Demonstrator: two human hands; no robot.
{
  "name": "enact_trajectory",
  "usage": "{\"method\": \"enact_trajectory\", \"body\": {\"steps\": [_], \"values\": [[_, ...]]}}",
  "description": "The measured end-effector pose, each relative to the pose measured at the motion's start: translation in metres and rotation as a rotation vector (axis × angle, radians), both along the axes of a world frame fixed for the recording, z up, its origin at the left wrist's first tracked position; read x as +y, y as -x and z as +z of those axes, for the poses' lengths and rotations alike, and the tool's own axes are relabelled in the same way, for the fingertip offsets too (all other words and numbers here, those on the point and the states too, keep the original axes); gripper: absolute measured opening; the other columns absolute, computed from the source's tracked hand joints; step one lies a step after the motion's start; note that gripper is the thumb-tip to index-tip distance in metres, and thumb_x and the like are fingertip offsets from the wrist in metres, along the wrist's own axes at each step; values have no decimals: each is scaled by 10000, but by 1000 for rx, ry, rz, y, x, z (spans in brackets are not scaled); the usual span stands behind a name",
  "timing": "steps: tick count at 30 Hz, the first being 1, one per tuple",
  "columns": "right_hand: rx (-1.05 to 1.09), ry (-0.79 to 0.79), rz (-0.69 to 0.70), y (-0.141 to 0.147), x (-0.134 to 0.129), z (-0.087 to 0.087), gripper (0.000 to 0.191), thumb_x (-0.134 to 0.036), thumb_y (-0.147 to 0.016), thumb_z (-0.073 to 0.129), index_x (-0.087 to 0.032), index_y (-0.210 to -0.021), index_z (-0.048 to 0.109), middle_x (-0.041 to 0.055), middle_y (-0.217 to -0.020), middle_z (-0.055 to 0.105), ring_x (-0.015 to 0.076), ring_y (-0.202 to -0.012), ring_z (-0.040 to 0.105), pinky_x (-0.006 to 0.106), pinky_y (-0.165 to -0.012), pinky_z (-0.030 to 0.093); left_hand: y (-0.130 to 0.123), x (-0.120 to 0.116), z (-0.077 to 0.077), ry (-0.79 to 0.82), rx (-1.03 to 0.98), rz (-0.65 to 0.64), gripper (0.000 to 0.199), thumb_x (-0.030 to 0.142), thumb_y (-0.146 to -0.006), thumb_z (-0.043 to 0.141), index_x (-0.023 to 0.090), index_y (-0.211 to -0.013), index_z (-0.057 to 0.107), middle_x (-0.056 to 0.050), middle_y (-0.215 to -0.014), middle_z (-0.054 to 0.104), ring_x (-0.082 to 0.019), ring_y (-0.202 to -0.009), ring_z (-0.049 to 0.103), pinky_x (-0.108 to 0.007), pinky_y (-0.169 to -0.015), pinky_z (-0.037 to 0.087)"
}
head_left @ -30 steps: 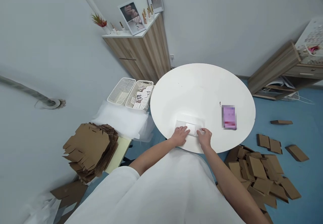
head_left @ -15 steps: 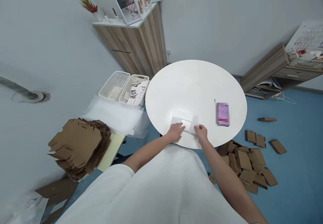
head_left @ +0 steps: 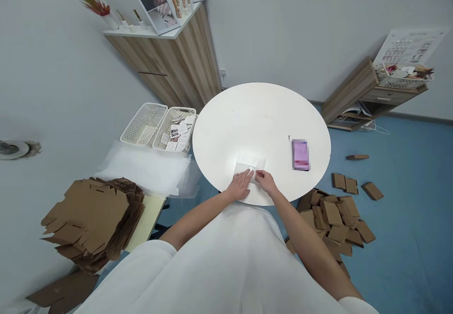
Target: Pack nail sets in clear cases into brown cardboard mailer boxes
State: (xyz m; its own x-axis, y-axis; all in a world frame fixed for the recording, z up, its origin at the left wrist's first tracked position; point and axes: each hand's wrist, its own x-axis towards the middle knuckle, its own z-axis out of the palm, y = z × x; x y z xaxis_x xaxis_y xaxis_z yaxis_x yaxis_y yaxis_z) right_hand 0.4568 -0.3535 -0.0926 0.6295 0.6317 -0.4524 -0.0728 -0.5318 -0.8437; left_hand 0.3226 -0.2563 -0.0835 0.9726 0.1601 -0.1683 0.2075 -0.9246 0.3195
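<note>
Head view: in front of the white shirt (head_left: 226, 262), two hands are close together at the near edge of the worktop (head_left: 262, 115). The left hand (head_left: 240, 184) is flattened with its fingers a little spread, and it rests on a white sheet (head_left: 257, 164) without gripping it. The right hand (head_left: 264, 181) has its fingers bent together, and they seem to pinch the right part of this sheet; the exact contact is too small to see. The sheet lies under the fingertips and reaches just beyond them, its long axis going from left to right. Both hands are about equally near to it, one at each side. Farther to the right, well apart from the hands, a blurred purple object (head_left: 300, 154) lies on the worktop. Beyond, to the left, stands a wooden cabinet (head_left: 198, 59).
</note>
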Motion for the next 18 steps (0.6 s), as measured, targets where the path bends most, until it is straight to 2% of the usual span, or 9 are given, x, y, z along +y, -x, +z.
{"method": "enact_trajectory", "body": {"steps": [5,9,11,13,15,18], "values": [[-105,48,99,-2,-4,-1,344,-187,-691,472,-179,-1022,567,30,-899,605,138,-814,576,302,-812,432,4,1,2,-22,73,-30,647,236,-713,513,222,-1307,259,-103,-1386,274,-272,-1242,260,-422,-986,185],[-364,128,110,6,-12,-4,440,-275,-717,504,-208,-1152,491,69,-1075,481,168,-879,549,309,-792,441,5,3,2,-6,113,-13,651,220,-690,552,238,-1287,292,-105,-1390,263,-285,-1255,241,-431,-994,189],[-415,176,141,11,-14,-6,480,-304,-729,510,-223,-1198,448,82,-1147,411,187,-932,534,306,-774,443,7,4,1,23,113,31,655,227,-685,564,250,-1281,294,-104,-1403,232,-288,-1267,217,-441,-998,185],[-430,211,168,16,-14,-9,489,-288,-745,496,-222,-1223,418,91,-1182,371,200,-952,528,308,-767,439,11,4,0,73,111,170,681,273,-684,577,254,-1290,269,-112,-1421,175,-307,-1278,188,-464,-991,195],[-435,233,173,21,-13,-11,494,-262,-753,483,-216,-1237,395,98,-1197,357,202,-939,532,309,-762,434,18,5,-4,159,132,435,730,355,-691,576,229,-1311,211,-144,-1421,138,-330,-1277,183,-475,-964,243],[-426,240,186,27,-8,-12,498,-255,-755,486,-223,-1241,383,97,-1197,359,194,-890,543,305,-741,433,30,10,-12,364,179,827,749,460,-721,531,184,-1310,160,-186,-1379,210,-301,-1241,286,-410,-898,353]]}}
